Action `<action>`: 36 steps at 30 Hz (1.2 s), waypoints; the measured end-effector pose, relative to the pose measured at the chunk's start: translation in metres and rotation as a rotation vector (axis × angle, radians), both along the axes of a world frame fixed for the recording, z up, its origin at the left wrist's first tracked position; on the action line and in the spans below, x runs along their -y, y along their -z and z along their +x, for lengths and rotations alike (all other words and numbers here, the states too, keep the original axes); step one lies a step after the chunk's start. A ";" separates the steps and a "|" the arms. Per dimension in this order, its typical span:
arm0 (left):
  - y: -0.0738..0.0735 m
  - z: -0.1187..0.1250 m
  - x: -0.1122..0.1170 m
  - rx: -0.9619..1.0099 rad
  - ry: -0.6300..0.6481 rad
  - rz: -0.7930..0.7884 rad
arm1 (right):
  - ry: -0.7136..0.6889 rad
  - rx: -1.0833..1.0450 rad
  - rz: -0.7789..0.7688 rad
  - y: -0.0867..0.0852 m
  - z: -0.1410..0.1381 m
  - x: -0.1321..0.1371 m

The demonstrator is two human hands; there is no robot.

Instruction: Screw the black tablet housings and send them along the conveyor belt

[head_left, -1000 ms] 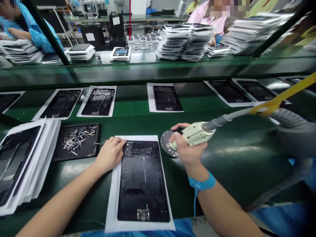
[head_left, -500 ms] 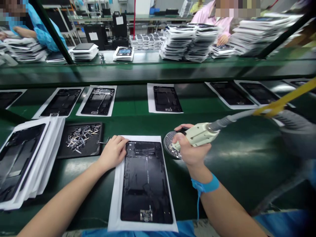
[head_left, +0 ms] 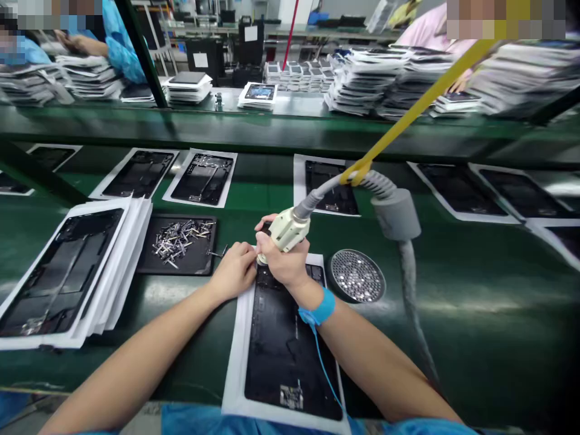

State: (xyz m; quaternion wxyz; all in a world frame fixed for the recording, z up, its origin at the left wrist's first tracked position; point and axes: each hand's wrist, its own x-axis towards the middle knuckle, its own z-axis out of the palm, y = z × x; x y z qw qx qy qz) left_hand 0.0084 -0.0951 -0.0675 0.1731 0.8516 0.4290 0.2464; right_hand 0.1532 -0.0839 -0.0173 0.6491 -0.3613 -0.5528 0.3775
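A black tablet back panel point(head_left: 290, 350) lies on a white sheet point(head_left: 235, 362) on the green belt in front of me. My right hand point(head_left: 283, 263) is wrapped round a cream electric screwdriver point(head_left: 290, 229), its tip down at the panel's top left corner. A grey hose point(head_left: 394, 211) and a yellow strap point(head_left: 421, 96) run from the tool. My left hand point(head_left: 233, 272) rests with curled fingers at that same corner, touching the right hand. What its fingertips pinch is hidden. A blue wrist strap point(head_left: 317, 311) sits on my right wrist.
A round perforated screw dish point(head_left: 356, 276) sits right of the panel. A black tray of metal parts point(head_left: 179, 241) and a stack of panels on sheets point(head_left: 67, 272) lie to the left. More panels point(head_left: 203, 178) lie on the belt behind. Other workers sit beyond stacks point(head_left: 362, 78).
My right hand has carried the screwdriver left from the screw dish to the panel's top left corner, meeting my left hand. The view shifted left.
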 end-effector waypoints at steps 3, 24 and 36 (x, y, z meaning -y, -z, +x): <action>0.003 0.000 -0.001 0.004 -0.006 -0.003 | 0.009 0.014 0.012 0.007 0.001 -0.002; -0.032 0.050 -0.031 -0.325 -0.053 -0.079 | 0.463 0.069 0.112 -0.015 0.126 0.028; -0.020 0.059 -0.076 -0.243 -0.090 -0.097 | 0.540 0.086 0.050 0.000 0.149 0.014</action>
